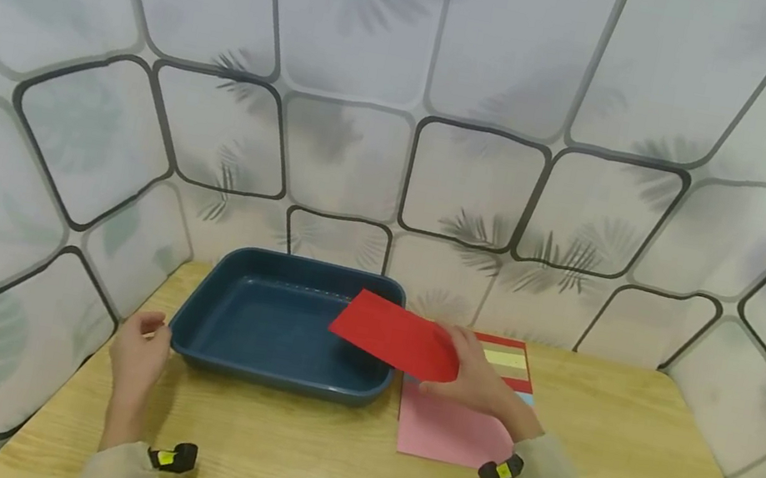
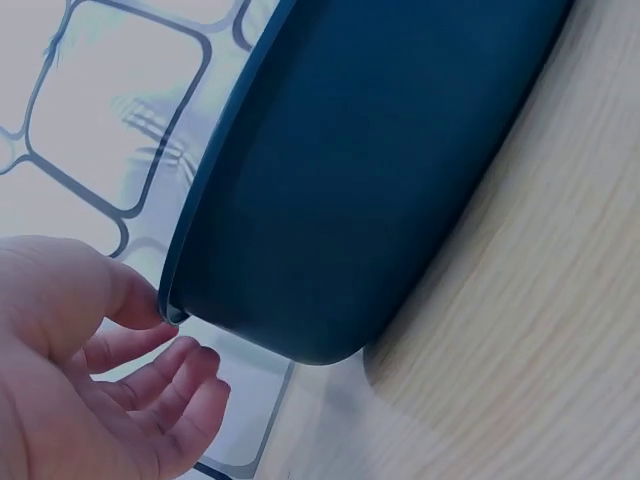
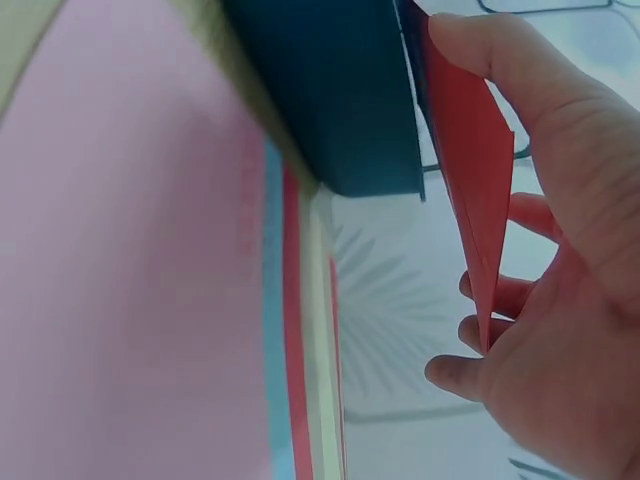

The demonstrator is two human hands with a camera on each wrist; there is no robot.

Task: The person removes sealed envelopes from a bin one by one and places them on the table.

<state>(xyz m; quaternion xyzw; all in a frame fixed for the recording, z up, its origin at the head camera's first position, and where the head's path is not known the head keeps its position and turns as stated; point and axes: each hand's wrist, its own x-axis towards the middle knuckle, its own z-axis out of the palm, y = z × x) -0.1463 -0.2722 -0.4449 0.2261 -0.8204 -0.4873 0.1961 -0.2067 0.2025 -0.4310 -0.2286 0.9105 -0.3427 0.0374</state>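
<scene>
A dark blue rectangular tray [image 1: 271,379] lies on the table, left of centre. At its left front corner, my left hand [image 1: 139,355] pinches the rim between thumb and index finger, while the other fingers curl loosely below, as the left wrist view shows. My right hand [image 1: 481,382] grips a flat red envelope [image 1: 397,334] by its right end. The envelope is tilted, its far end over the right side of the tray. In the right wrist view, the thumb is on one face of the envelope [image 3: 475,170] and the fingers are behind it.
Under my right hand lies an overlapping pile of coloured paper pieces: a pink sheet [image 1: 449,436] in front, with blue, red and yellow strips [image 1: 506,359] behind. The wooden table [image 1: 285,459] meets a patterned backdrop [image 1: 468,186] at the back and sides.
</scene>
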